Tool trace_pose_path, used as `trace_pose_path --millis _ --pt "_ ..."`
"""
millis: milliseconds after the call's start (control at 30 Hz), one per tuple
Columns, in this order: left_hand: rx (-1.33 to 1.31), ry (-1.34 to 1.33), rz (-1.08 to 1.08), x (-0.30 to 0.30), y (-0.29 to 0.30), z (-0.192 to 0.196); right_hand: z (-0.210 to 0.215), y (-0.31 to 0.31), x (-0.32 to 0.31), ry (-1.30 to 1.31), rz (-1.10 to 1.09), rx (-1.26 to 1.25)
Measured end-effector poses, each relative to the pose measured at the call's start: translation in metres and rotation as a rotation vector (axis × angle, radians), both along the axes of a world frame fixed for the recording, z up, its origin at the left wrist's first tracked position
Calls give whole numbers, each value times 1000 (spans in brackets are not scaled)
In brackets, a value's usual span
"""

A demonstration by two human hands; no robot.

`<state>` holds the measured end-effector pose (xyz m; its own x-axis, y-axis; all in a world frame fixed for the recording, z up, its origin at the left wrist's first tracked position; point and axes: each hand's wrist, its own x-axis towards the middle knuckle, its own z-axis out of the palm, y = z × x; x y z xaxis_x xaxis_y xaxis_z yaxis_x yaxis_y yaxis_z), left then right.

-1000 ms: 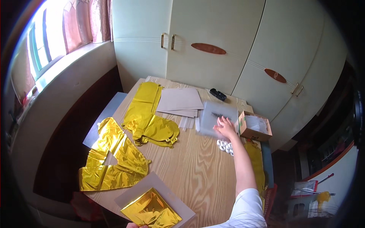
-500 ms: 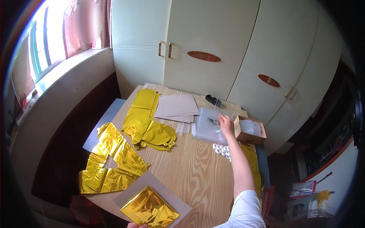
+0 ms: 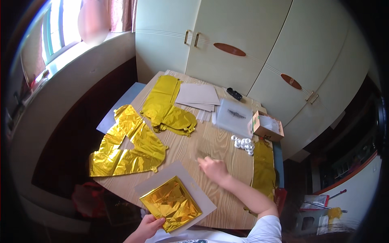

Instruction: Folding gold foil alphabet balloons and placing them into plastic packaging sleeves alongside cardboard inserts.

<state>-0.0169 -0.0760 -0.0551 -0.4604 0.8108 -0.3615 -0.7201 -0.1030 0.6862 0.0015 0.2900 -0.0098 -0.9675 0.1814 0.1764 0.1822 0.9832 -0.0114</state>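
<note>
My left hand (image 3: 150,225) grips the near edge of a folded gold foil balloon (image 3: 172,202) together with the grey card (image 3: 205,204) beneath it, thumb on top. Over the middle of the table, my right hand (image 3: 213,167) is closed in a pinch. From its fingertips a clear plastic bag (image 3: 201,150) extends, faint and smeared by motion. A flat stack of clear bags (image 3: 231,126) lies farther back, with small dark metal pieces (image 3: 236,114) on top.
An unfolded gold foil balloon (image 3: 109,158) lies at left, several more stacked (image 3: 158,99) behind it. Grey cards (image 3: 198,94), a black stapler-like object (image 3: 234,94), a cardboard box (image 3: 268,126), white rings (image 3: 244,143) and gold foil (image 3: 263,164) occupy the back and right.
My right hand has drawn back from the bag stack toward the table's middle, bringing a clear bag. More of my left hand with the foil and card shows, as the view shifted.
</note>
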Motion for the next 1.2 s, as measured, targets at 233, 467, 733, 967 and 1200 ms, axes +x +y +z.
trace_pose_path --millis 233,467,733,967,1200 --pt "-82 -121 -134 11 -9 -18 -14 -28 0 89 -49 -161" --pt "-203 -189 -168 20 -4 -15 -16 -26 3 77 31 -245" --pt "-197 -225 -111 20 -18 -18 -44 -18 32 147 196 -161" --pt "-252 -214 -119 20 -17 -10 -49 -27 30 206 125 -389" --pt "-243 -227 -125 16 -13 -6 -42 -23 28 261 130 -538"
